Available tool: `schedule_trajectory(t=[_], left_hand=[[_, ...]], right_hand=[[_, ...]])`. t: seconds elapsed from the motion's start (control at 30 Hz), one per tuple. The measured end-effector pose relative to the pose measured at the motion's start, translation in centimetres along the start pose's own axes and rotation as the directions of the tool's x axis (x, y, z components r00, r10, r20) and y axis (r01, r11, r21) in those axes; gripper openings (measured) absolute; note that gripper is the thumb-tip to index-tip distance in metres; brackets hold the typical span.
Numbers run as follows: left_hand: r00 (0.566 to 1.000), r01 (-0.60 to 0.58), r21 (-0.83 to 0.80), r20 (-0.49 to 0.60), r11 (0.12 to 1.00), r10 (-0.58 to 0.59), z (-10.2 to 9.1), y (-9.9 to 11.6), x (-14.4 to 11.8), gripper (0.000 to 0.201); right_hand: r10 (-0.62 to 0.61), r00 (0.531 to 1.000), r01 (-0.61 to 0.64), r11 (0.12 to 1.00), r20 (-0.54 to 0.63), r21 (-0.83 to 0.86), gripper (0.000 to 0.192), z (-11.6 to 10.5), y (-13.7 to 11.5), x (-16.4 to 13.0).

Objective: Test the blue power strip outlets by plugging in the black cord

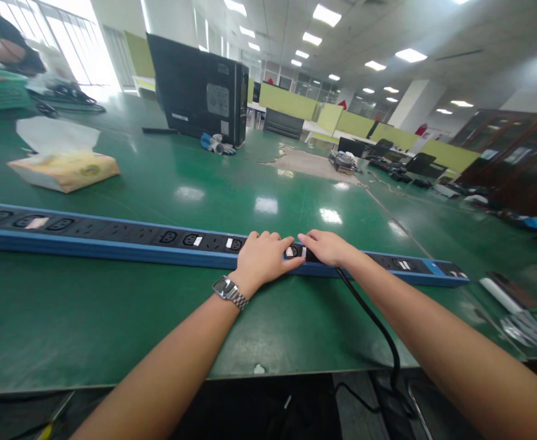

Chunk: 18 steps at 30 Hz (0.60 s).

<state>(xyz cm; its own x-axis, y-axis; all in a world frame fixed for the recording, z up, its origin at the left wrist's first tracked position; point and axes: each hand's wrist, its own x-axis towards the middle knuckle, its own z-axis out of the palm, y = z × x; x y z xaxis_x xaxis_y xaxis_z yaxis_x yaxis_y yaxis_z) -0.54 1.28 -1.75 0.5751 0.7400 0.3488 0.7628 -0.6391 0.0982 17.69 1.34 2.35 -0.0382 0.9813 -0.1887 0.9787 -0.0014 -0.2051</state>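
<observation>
A long blue and black power strip [112, 238] lies across the green table, its sockets facing up and small white labels stuck by some of them. My left hand [264, 255], with a metal-band watch on the wrist, grips the strip near its middle. Its fingers curl over the far edge, and the thumb and forefinger reach right beside a socket. Just to the right, my right hand [325, 247] is closed on a black plug at the strip's sockets; the hand mostly hides the plug. From under that palm a thick black cable [378, 305] runs down over the table's front edge.
A tissue pack [66, 168] sits at the left, before a black computer tower [199, 91] with gloves [217, 144] at its foot. A green basket [0, 91] and a person [5, 40] are at far left. Tools and bundled items [525, 311] lie at right.
</observation>
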Motion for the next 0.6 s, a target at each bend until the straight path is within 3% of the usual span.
schedule_trajectory(t=[0.17,0.27,0.4,0.47,0.6], left_hand=[[1.000,0.002,-0.007,-0.001,1.000,-0.002,0.1,-0.1,0.0,0.059],[1.000,-0.002,-0.014,-0.005,1.000,0.002,0.2,-0.2,-0.1,0.060],[1.000,-0.002,-0.029,-0.021,1.000,0.002,0.4,-0.3,-0.1,0.061],[1.000,-0.002,-0.036,-0.030,0.999,0.001,0.4,-0.3,0.0,0.061],[0.999,0.000,-0.038,-0.038,0.999,-0.001,0.3,-0.2,0.1,0.061]], right_hand=[[-0.059,0.998,0.057,0.998,0.038,0.035,0.043,-0.3,0.4,0.4],[-0.098,0.993,0.086,0.983,0.066,0.164,0.033,-0.6,1.3,0.3],[-0.131,0.989,0.102,0.939,0.067,0.328,0.034,-0.9,3.5,-0.1],[-0.139,0.990,0.123,0.941,0.028,0.315,0.035,-0.7,4.1,-0.4],[-0.084,0.994,0.093,0.988,-0.068,0.127,0.040,0.6,3.6,-0.6]])
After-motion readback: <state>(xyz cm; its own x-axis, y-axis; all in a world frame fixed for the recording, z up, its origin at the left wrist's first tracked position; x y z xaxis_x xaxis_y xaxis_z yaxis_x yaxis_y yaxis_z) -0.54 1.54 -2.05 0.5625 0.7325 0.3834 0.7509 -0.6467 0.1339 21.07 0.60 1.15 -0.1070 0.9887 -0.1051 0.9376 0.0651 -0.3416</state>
